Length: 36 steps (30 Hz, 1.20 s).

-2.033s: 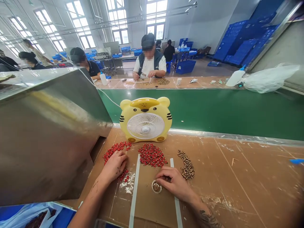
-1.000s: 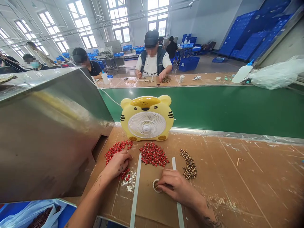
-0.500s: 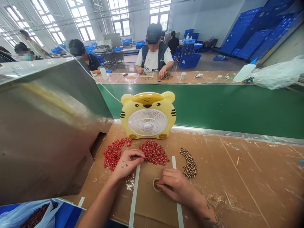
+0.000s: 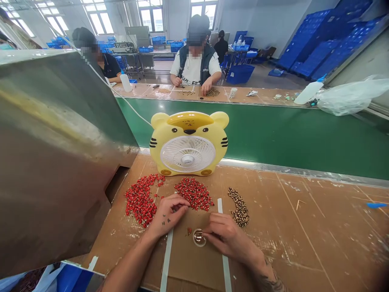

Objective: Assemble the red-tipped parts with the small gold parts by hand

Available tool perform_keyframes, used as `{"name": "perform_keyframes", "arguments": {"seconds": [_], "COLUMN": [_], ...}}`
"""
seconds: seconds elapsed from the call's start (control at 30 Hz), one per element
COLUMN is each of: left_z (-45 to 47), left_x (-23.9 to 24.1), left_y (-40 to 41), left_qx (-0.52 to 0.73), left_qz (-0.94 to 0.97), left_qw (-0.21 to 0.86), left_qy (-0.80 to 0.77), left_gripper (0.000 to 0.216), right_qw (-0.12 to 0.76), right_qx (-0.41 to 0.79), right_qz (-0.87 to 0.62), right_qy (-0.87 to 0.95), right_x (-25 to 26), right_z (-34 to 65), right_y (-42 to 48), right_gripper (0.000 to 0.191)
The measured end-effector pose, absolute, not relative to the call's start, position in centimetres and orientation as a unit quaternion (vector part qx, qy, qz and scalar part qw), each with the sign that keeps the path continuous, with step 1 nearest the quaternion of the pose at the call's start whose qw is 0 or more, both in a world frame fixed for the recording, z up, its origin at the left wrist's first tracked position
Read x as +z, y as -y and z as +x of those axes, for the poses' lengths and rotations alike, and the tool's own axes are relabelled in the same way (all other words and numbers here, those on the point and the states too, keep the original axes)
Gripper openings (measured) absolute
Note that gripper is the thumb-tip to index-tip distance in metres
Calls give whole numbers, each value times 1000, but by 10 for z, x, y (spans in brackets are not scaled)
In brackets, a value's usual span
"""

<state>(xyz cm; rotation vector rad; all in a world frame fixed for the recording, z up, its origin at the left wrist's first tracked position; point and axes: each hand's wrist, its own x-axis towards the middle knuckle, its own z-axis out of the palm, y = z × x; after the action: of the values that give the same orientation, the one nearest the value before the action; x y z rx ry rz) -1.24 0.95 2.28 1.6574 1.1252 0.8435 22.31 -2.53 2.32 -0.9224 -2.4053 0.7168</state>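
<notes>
a steel machine housing [image 4: 54, 154] fills the space left of both hands, and a green belt [image 4: 304, 138] runs far beyond the fingertips, with the cardboard bench top [image 4: 304, 227] beneath them. a yellow tiger fan [image 4: 189, 144] stands past the fingers. the left red pile [image 4: 139, 198] lies beside the left hand [image 4: 167, 215], whose curled fingertips touch the middle red pile [image 4: 194, 194]; whether they hold a piece i cannot tell. the brown pile [image 4: 240, 207] sits just beyond the right hand [image 4: 226, 235], whose bent fingers pinch the right rim of the small round cup [image 4: 199, 238]. a loose red piece [image 4: 189, 231] lies just left of the cup
</notes>
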Motion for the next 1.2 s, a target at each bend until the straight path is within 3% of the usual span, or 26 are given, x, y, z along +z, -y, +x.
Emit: {"name": "perform_keyframes", "arguments": {"seconds": [0.13,0.33,0.63,0.93,1.2], "left_z": [-21,-20,-10,-12,-6], "left_x": [47,48,34,38,26], "left_y": [0,16,26,27,26], "left_qx": [179,32,18,51,48], "left_qz": [837,872,880,872,902], "left_qw": [355,268,228,253,191], "left_qy": [-376,-409,-416,-417,-384], "left_gripper": [23,10,15,19,16], "right_qw": [224,237,254,245,247], "right_qx": [281,261,237,243,238], "right_qz": [-329,-323,-324,-331,-325], "right_qy": [874,878,880,878,881], "right_x": [24,21,17,16,18], "right_z": [225,224,226,224,225], "right_y": [24,26,26,25,25], "right_gripper": [24,24,21,20,21]}}
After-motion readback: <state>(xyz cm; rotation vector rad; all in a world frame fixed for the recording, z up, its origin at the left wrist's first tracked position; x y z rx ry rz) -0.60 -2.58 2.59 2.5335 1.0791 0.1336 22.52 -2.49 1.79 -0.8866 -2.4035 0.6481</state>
